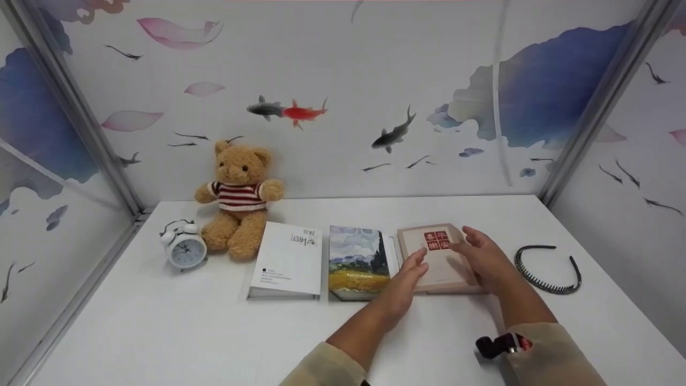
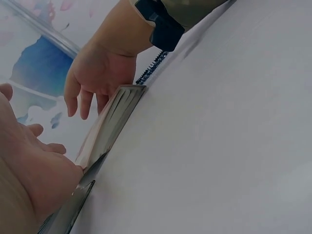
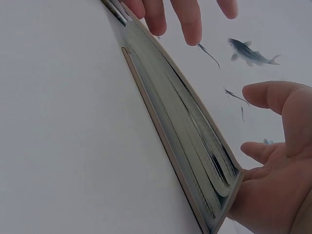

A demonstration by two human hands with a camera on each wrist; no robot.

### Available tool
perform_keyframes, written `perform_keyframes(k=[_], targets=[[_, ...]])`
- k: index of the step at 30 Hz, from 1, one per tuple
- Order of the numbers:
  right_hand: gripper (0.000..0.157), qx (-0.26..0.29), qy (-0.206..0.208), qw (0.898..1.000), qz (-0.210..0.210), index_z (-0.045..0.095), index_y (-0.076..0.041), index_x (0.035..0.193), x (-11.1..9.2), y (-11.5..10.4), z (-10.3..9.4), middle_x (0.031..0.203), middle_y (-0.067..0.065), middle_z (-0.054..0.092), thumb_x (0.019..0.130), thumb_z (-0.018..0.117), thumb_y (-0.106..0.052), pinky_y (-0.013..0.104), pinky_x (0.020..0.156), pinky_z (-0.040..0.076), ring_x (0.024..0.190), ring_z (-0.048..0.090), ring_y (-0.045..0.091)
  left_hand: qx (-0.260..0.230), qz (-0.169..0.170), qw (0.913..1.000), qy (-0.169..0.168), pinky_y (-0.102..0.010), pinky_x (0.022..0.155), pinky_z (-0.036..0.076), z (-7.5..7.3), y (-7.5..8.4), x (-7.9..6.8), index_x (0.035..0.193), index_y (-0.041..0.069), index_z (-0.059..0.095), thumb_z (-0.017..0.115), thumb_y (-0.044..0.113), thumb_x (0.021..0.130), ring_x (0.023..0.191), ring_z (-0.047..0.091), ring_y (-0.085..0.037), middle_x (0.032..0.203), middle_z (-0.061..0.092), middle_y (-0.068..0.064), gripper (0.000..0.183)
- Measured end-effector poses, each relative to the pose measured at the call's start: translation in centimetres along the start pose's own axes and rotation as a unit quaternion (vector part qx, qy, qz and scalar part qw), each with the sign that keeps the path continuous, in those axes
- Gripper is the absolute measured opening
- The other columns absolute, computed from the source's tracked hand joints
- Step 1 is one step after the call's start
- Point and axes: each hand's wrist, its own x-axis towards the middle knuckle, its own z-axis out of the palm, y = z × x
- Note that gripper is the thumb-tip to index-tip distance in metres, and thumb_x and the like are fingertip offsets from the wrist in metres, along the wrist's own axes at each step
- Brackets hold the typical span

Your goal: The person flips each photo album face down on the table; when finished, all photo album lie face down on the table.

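A pinkish-beige album (image 1: pixel 442 273) with a red square of characters lies flat at the right end of a row of three. Along its left side is my left hand (image 1: pixel 399 292), fingers extended near the cover edge. On the opposite side my right hand (image 1: pixel 485 262) rests against the spine edge, its thumb over the cover and fingers loosely extended. The right wrist view shows the album's page block (image 3: pixel 180 126) between its covers, with the right palm (image 3: pixel 273 195) at the spine corner. Next to it lies an album with a painted landscape cover (image 1: pixel 356 257), partly behind the left hand.
A white album (image 1: pixel 289 262) lies left of the painted one. Farther left are a seated teddy bear (image 1: pixel 238 203) and a white alarm clock (image 1: pixel 185 249). A black toothed headband (image 1: pixel 552 289) lies right of the right hand. Printed wall panels (image 1: pixel 343 64) enclose the white table (image 1: pixel 214 332).
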Motion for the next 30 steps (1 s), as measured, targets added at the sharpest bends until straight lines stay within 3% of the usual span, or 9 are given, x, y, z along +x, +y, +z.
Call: perform_keyframes(k=[5, 8, 15, 24, 30], targets=[[0.087, -0.081, 0.034, 0.995, -0.048, 0.013, -0.018, 0.174, -0.6, -1.2, 0.5, 0.182, 0.012, 0.009, 0.106, 0.062, -0.041, 0.062, 0.136, 0.015, 0.169, 0.009, 0.041, -0.007, 0.011, 0.9996, 0.024, -0.062, 0.136, 0.015, -1.2, 0.7, -0.1, 0.17, 0.028, 0.027, 0.035, 0.05, 0.111, 0.167, 0.021, -0.031, 0.179, 0.025, 0.001, 0.063], [0.083, -0.118, 0.036, 0.989, -0.082, 0.019, -0.019, 0.173, -1.1, -2.2, 1.6, 0.181, 0.013, 0.015, 0.106, 0.062, -0.041, 0.064, 0.135, 0.016, 0.168, 0.012, 0.043, 0.001, 0.015, 0.999, 0.042, -0.065, 0.135, 0.015, -2.6, 1.1, -0.4, 0.171, 0.03, 0.024, 0.035, 0.052, 0.111, 0.167, 0.021, -0.031, 0.179, 0.026, 0.001, 0.064], [0.078, -0.134, 0.024, 0.979, -0.153, 0.031, -0.016, 0.17, -1.5, -4.2, 5.3, 0.177, 0.013, 0.031, 0.104, 0.067, -0.039, 0.057, 0.132, 0.032, 0.16, 0.037, 0.042, 0.025, 0.025, 0.9965, 0.076, -0.069, 0.134, 0.011, -6.8, 2.3, -1.4, 0.172, 0.031, 0.016, 0.032, 0.053, 0.112, 0.169, 0.016, -0.031, 0.18, 0.023, 0.002, 0.066], [0.075, -0.113, -0.024, 0.984, -0.139, 0.034, -0.024, 0.169, -0.9, -5.6, 9.4, 0.175, 0.007, 0.036, 0.104, 0.068, -0.04, 0.061, 0.127, 0.039, 0.161, 0.038, 0.035, 0.033, 0.03, 0.99, 0.134, -0.067, 0.135, 0.009, -12.3, 2.6, -2.8, 0.173, 0.028, 0.014, 0.035, 0.048, 0.113, 0.168, 0.017, -0.032, 0.18, 0.022, -0.001, 0.066], [0.073, -0.103, -0.046, 0.984, -0.137, 0.037, -0.029, 0.167, -0.5, -6.4, 10.8, 0.174, 0.004, 0.039, 0.103, 0.07, -0.042, 0.061, 0.127, 0.039, 0.16, 0.04, 0.033, 0.032, 0.033, 0.9841, 0.171, -0.066, 0.136, 0.009, -14.9, 2.3, -3.7, 0.173, 0.023, 0.015, 0.036, 0.045, 0.113, 0.169, 0.015, -0.035, 0.18, 0.023, -0.006, 0.066]])
